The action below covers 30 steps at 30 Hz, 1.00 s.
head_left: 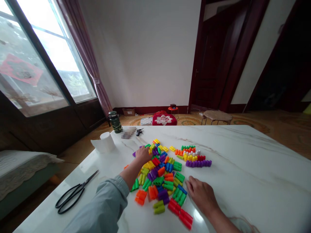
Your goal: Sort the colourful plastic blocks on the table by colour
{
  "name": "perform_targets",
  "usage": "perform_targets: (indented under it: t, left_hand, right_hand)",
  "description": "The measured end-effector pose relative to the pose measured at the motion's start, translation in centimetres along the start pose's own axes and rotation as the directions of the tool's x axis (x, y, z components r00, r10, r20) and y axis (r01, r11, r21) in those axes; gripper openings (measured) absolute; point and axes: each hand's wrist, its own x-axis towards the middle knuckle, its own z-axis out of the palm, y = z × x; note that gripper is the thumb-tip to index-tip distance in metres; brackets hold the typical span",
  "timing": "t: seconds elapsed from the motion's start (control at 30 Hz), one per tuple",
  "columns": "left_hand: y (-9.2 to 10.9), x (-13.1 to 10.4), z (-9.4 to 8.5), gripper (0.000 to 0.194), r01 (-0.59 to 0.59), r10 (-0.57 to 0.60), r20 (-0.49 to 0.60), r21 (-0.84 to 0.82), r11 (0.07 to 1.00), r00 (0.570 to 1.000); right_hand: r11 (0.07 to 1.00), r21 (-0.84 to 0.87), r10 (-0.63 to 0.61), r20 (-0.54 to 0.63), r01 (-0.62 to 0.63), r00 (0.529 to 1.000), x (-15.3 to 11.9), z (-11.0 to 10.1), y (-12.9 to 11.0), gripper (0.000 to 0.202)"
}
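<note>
Many coloured plastic blocks [159,173] lie in a loose pile at the middle of the white table. My left hand [143,155] reaches over the far left part of the pile, its fingers bent down among the blocks; what they grip, if anything, is hidden. To the right of the pile, my right hand [201,194] rests by the table top with its fingers curled together, and what is in them cannot be made out. Beyond it, joined rows of blocks lie side by side, with a purple row [198,163] nearest. Joined red blocks [180,213] lie at the near edge of the pile.
Black scissors [76,192] lie on the white table [243,161] at the left. A white paper roll [106,142], a camouflage-patterned flask [115,122] and keys [139,132] stand or lie near the far left. A round stool [217,116] is beyond the table.
</note>
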Motion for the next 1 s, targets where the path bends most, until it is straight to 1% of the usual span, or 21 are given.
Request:
perform_targets:
  t: [0.13,0.33,0.43,0.57,0.7,0.77,0.83,0.93,1.0]
  left_hand:
    - [1.1,1.0,0.2,0.046,0.029,-0.031,0.044,0.047,0.998,0.999]
    - [1.2,1.5,-0.5,0.058,0.006,-0.009,0.117,0.026,1.0,0.993]
    - [1.4,1.5,-0.6,0.054,0.015,-0.014,0.132,-0.003,1.0,0.991]
    - [1.5,1.1,-0.2,0.042,0.049,-0.038,0.127,-0.088,0.995,0.991]
    - [1.2,0.4,0.3,0.04,0.079,-0.062,0.07,-0.268,0.96,0.996]
    - [1.1,-0.1,0.3,0.041,0.084,-0.077,0.031,-0.395,0.915,0.997]
    - [1.0,-0.9,0.0,0.043,0.076,-0.092,-0.003,-0.54,0.838,0.996]
    - [1.3,-2.8,-0.8,0.041,0.057,-0.1,-0.01,-0.76,0.648,0.995]
    - [1.6,-4.7,-1.2,0.039,0.052,-0.084,0.013,-0.874,0.483,0.996]
  right_hand:
    - [1.0,0.011,0.012,0.012,-0.012,1.0,0.0,-0.3,-0.2,0.022]
    - [0.999,0.03,0.03,0.03,-0.03,0.999,0.1,-0.6,-0.2,0.024]
    - [0.998,0.041,0.039,0.034,-0.04,0.999,0.1,-0.6,-0.2,0.024]
    - [0.999,0.032,0.031,0.032,-0.032,0.999,0.1,-0.6,-0.2,0.024]
    - [0.999,0.018,0.035,0.045,-0.036,0.998,0.1,-0.6,-0.2,0.023]
    - [0.999,0.013,0.039,0.047,-0.04,0.998,0.1,-0.6,-0.3,0.023]
    - [0.999,0.012,0.037,0.043,-0.037,0.998,0.1,-0.6,-0.3,0.024]
    - [0.999,0.014,0.029,0.028,-0.029,0.999,0.1,-0.6,-0.3,0.024]
    - [1.0,0.011,0.028,0.021,-0.028,0.999,0.1,-0.5,-0.3,0.024]
